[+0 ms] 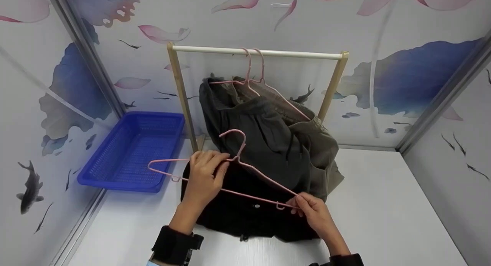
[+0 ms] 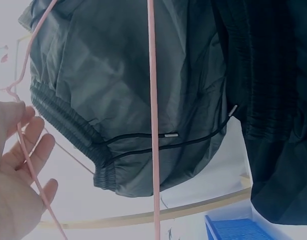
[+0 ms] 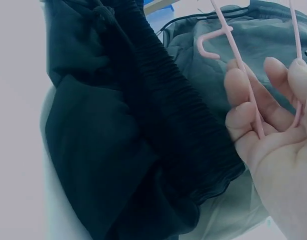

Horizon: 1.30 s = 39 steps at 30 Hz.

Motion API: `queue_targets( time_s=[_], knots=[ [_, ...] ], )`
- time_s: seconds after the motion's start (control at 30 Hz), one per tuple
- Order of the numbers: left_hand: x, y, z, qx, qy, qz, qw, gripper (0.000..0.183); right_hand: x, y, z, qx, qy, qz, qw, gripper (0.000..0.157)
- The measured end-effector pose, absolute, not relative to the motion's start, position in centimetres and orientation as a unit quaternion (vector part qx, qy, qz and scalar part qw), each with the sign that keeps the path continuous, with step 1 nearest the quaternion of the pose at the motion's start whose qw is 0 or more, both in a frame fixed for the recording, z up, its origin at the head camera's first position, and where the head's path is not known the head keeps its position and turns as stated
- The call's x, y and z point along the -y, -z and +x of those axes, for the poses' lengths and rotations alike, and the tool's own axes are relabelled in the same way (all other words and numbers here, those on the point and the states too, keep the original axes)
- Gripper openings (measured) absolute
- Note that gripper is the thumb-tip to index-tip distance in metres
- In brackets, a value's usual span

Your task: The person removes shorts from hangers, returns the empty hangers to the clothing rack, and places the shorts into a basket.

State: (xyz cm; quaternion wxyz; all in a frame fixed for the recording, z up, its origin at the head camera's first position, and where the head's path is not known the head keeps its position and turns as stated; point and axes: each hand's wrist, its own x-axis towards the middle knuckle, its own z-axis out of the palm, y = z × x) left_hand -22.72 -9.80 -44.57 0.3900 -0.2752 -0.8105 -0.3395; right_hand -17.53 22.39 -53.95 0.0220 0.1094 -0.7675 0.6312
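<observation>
Black wrist straps [image 1: 172, 245], one per arm, nearest the lens, in front of a clothes rack with wooden legs and white rail [image 1: 291, 54]. Left hand [image 1: 205, 176]: thumb and fingertips pinch a thin pink hanger [image 2: 153, 100] beside its hook; other fingers loosely bent. Right hand [image 1: 312, 210]: thumb and fingers curled round the hanger's right end. Hanger is in front of the rack, above a black cloth garment with gathered waistband [image 1: 238, 218] on the smooth white tabletop [image 1: 383, 204]. On the rack: dark grey drawstring garment [image 1: 261, 128], olive-brown garment [image 1: 324, 151]. Left of the rack: blue perforated plastic basket [image 1: 142, 155]. Behind and either side of the rack: white walls [image 1: 314, 24] printed with pink petals [image 1: 132, 82], blue leaf shapes [image 1: 425, 74], dark fish [image 1: 30, 189]; silvery metal posts [image 1: 89, 55] at the corners.
</observation>
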Motion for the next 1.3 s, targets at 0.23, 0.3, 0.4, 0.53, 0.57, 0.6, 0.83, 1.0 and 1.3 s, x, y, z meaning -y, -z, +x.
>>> queue_targets(
  time_s=[0.23,0.3,0.4,0.53,0.57,0.6,0.83,1.0,1.3],
  knots=[
    [10.2,45.5,-22.6,0.819,0.331,-0.256,0.393,0.035,-21.8,54.2,-17.2,0.761,-0.644,0.065,0.05,0.029],
    [10.4,45.7,-22.6,0.82,0.326,-0.253,0.396,0.037,-21.6,54.3,-17.2,0.76,-0.644,0.061,0.061,0.029],
    [10.6,46.1,-22.6,0.823,0.32,-0.247,0.399,0.04,-21.6,54.4,-17.0,0.76,-0.644,0.058,0.073,0.029],
    [10.8,46.6,-22.5,0.829,0.315,-0.236,0.397,0.044,-21.5,54.5,-17.0,0.76,-0.642,0.055,0.081,0.029],
    [10.9,46.7,-22.4,0.831,0.314,-0.234,0.395,0.046,-21.5,54.5,-16.9,0.761,-0.641,0.053,0.084,0.029],
    [10.9,46.9,-22.4,0.833,0.313,-0.233,0.393,0.047,-21.4,54.5,-16.9,0.761,-0.641,0.051,0.086,0.029],
    [11.7,47.4,-22.4,0.857,0.278,-0.218,0.374,0.051,-21.4,54.2,-16.6,0.756,-0.644,0.054,0.105,0.029],
    [12.4,47.8,-22.5,0.878,0.23,-0.212,0.363,0.053,-21.4,53.9,-16.6,0.751,-0.649,0.061,0.106,0.029],
    [13.4,48.7,-23.0,0.9,0.172,-0.204,0.345,0.057,-21.4,53.3,-16.5,0.751,-0.645,0.069,0.122,0.028]
  ],
)
